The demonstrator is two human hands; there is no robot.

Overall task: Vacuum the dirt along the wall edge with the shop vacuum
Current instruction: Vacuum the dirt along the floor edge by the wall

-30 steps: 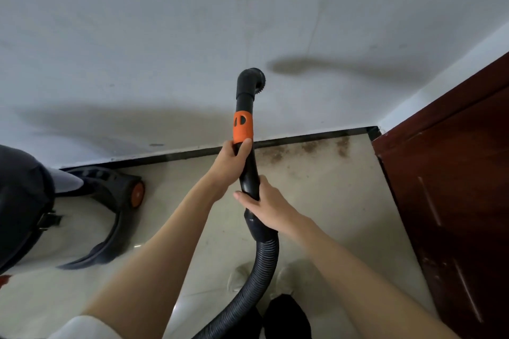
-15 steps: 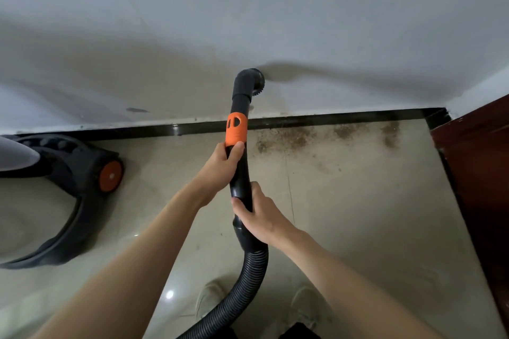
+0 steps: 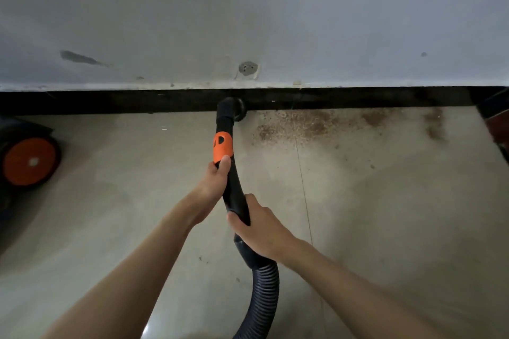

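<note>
Across the top of the view runs a scuffed pale grey plaster wall [image 3: 275, 8], with a black skirting strip [image 3: 110, 102] along its foot and a glossy beige tiled floor [image 3: 385, 215] below it. At the left edge sits the black shop vacuum base with its orange wheel [image 3: 29, 161], well apart from the hands. A ribbed black vacuum hose [image 3: 264, 297] rises from the bottom of the frame into a curved black plastic wand with an orange collar [image 3: 222, 150]. Its round black nozzle [image 3: 231, 109] is down at the joint of floor and skirting, just left of a scatter of brown dirt [image 3: 303, 124] that trails rightward along the wall edge (thinner patches lie farther right). The right hand [image 3: 261, 231] grips the lower wand, fingers wrapped round it just above the hose cuff. The left hand [image 3: 214, 181] grips higher up, fingers closed around the wand, thumb touching the collar's lower edge.
</note>
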